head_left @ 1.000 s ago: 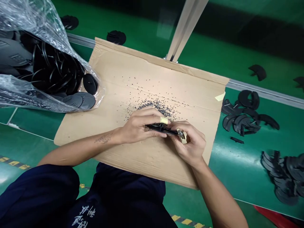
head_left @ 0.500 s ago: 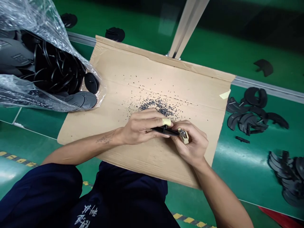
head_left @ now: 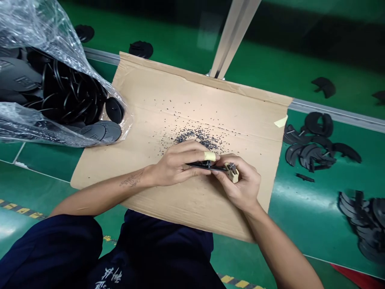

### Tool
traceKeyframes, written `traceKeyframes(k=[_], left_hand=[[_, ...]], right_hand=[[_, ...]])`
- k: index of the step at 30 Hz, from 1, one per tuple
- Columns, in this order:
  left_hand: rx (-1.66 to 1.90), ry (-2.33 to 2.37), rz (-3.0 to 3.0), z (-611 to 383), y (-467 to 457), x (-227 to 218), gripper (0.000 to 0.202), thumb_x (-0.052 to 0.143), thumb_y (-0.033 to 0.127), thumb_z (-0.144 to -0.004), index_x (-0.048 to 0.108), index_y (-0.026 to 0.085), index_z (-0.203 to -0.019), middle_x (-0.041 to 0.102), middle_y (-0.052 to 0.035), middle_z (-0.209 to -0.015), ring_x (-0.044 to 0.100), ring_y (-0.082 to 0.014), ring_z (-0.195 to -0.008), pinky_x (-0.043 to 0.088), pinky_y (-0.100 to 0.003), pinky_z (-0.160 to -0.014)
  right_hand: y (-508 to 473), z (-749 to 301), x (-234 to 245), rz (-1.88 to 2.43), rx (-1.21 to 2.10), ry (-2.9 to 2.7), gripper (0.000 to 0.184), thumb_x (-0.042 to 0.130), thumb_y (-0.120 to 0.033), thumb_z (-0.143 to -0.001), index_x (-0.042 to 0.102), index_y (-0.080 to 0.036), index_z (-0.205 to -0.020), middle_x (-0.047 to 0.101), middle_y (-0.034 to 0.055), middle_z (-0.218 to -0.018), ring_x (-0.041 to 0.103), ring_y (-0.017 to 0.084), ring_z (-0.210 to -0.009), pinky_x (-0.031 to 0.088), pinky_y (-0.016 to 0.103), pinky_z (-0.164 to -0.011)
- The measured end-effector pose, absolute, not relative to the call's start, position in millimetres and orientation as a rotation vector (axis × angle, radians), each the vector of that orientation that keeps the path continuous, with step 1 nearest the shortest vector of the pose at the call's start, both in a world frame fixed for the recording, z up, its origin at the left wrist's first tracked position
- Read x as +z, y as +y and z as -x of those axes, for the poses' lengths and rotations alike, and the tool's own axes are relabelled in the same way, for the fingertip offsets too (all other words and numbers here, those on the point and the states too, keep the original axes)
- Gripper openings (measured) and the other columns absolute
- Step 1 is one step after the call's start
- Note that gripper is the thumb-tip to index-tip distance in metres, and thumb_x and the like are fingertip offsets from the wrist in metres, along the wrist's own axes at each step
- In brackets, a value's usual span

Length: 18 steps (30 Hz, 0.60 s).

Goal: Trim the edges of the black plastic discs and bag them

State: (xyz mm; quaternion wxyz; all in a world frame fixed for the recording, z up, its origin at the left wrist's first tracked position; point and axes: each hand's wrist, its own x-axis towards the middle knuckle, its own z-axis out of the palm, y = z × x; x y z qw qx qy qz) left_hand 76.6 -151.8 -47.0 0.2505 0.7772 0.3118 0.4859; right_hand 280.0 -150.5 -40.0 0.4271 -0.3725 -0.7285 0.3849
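Note:
My left hand (head_left: 177, 162) is closed on a thin black plastic part (head_left: 204, 165), held edge-on over a brown cardboard sheet (head_left: 150, 100). A tan finger cot covers one fingertip of that hand. My right hand (head_left: 242, 182) grips a small tan-handled trimming tool (head_left: 232, 172) whose tip touches the part's right end. A heap of black shavings (head_left: 195, 136) lies on the cardboard just beyond my hands.
A clear plastic bag (head_left: 45, 80) full of black round parts lies at the left, spilling onto the cardboard. Black curved pieces (head_left: 313, 140) are piled on the green table at the right, more (head_left: 363, 220) nearer me. A metal rail (head_left: 337, 114) and slanted post (head_left: 231, 32) run behind.
My hands stay locked together on the part and tool, with only slight shifts of the grip. The view wobbles a little.

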Motion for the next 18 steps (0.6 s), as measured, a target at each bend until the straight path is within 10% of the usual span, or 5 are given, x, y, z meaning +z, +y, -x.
traceKeyframes(k=[18], left_hand=[[1.316, 0.888, -2.089, -70, -146, -52, 0.018, 0.075, 0.023, -0.09, 0.073, 0.015, -0.106, 0.074, -0.0066, -0.093, 0.068, -0.0123, -0.084, 0.057, -0.027, -0.077]], right_hand=[[-133, -305, -47, 0.912, 0.208, -2.387, 0.021, 0.063, -0.017, -0.094, 0.064, -0.016, -0.115, 0.072, 0.0087, -0.096, 0.059, 0.019, -0.08, 0.046, 0.032, -0.07]])
